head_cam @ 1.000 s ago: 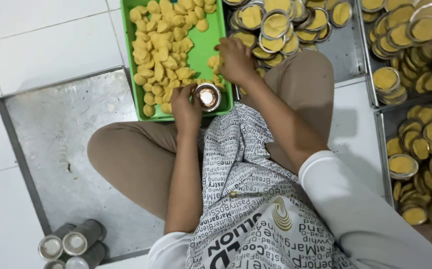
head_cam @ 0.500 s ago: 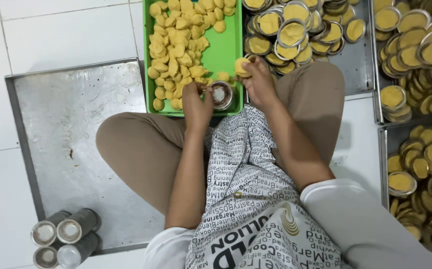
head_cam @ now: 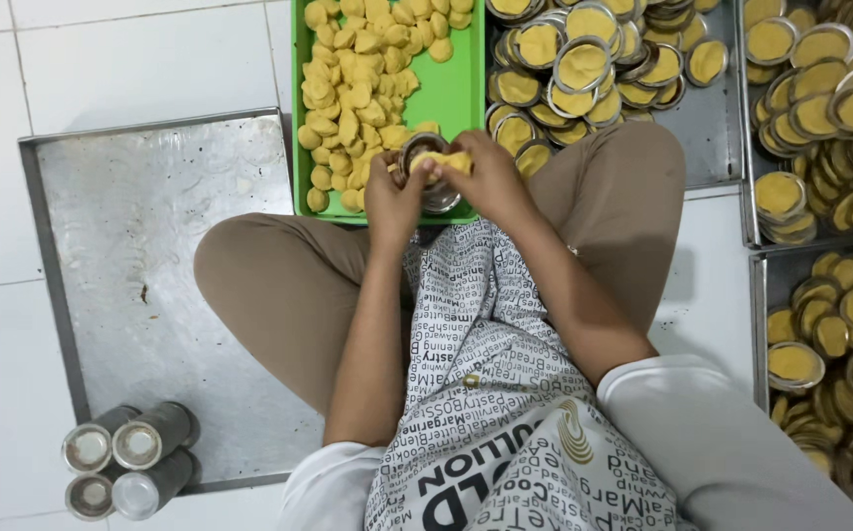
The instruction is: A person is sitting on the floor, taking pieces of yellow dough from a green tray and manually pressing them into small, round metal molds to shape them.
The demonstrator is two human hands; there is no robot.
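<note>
Dough piece (head_cam: 446, 160) now over tin (head_cam: 425, 169), both hands

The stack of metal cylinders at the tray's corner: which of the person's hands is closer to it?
Left. The left hand grips a small metal mould over the green tray, up and right of the metal cylinders. The right hand is farther right, pressing dough.

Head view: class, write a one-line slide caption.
Left hand holds a small metal mould while right hand presses yellow dough into it over a green tray.

right hand (head_cam: 490, 177) brought dough piece (head_cam: 443, 162) onto mould (head_cam: 425, 172)
</note>
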